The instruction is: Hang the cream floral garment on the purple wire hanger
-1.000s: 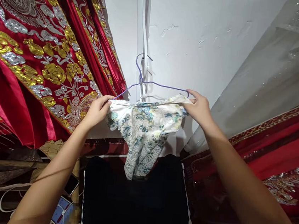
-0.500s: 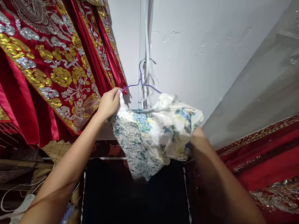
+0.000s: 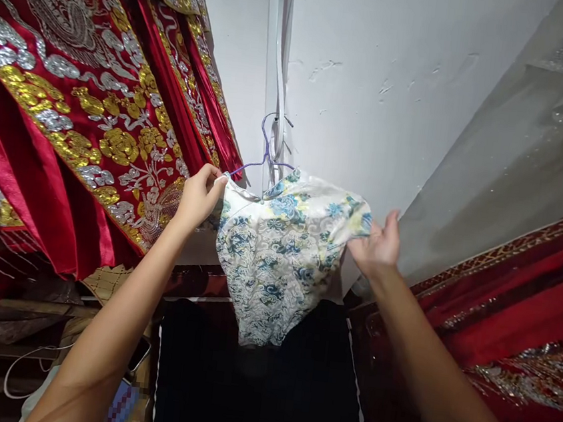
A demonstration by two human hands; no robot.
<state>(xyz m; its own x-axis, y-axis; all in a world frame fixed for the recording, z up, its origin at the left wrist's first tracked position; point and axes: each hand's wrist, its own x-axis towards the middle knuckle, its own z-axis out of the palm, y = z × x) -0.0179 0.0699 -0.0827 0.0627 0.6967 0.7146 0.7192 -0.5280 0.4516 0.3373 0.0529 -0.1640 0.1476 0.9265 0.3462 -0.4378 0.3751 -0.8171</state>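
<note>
A white garment with a blue and yellow flower print hangs over a purple wire hanger hooked on the white wall. My left hand pinches the garment's left shoulder where it meets the hanger's left arm. My right hand is at the garment's right edge, fingers spread, with its fingertips touching the cloth. The cloth hides the hanger's right arm.
Red robes with gold and silver embroidery hang close on the left. More red embroidered cloth and a grey sheer cover lie on the right. A black cloth hangs below. A phone and white cable sit lower left.
The garment has been pulled over the hanger's right arm and now hangs spread flat. My right hand has opened and dropped to the garment's right edge. My left hand has kept its pinch.
</note>
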